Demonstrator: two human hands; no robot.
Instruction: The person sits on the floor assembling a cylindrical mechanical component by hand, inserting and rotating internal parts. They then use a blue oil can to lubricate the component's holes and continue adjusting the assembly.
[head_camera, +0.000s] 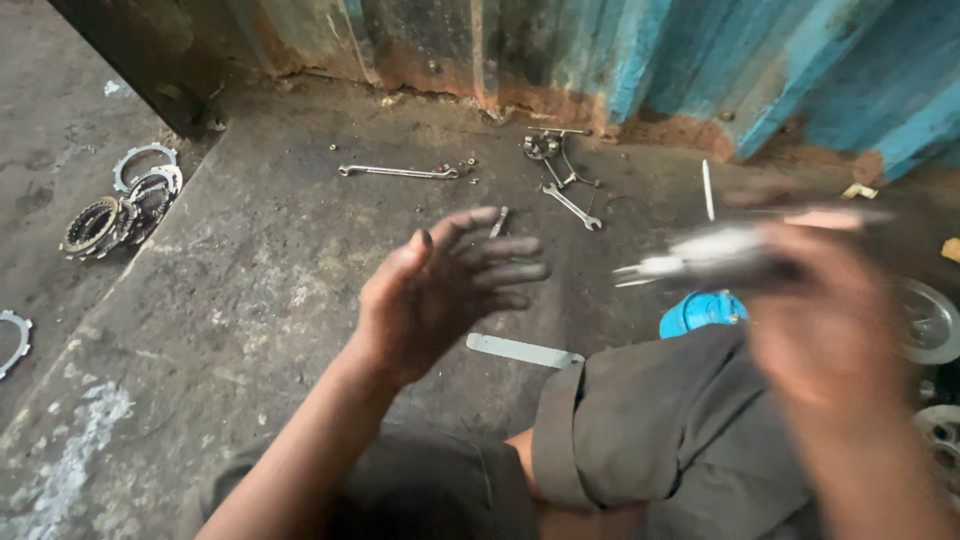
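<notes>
A person crouches over a grimy concrete floor (260, 290) in a workshop corner, both hands raised above the knees. The left hand (440, 290) is empty, palm turned inward, its fingers (505, 248) stretched out and slightly apart, dark with grease. The right hand (825, 320) is blurred by motion; its fingers are wrapped on a slim metal tool (700, 258) whose pale tip points toward the left hand (the blur hides what kind of tool it is). Landmark: a blue round object (702, 310) on the floor, just below the tool's tip and beside the person's grey trouser leg (650, 420).

Left of the blue object lies one flat pale metal strip (522, 351). Beyond it, nearer the rusted blue corrugated wall (700, 60), rest two spanners: a long one (398, 172) well to the upper left and a shorter one (572, 207) closer in, next to a small cluster of metal parts (548, 150). One thin white rod (707, 190) lies directly above the blue object. Far to its left sits a stack of toothed clutch plates (120, 210), with one more ring (14, 340) at the frame edge. To its right, two round metal discs (930, 322) are partly visible.
</notes>
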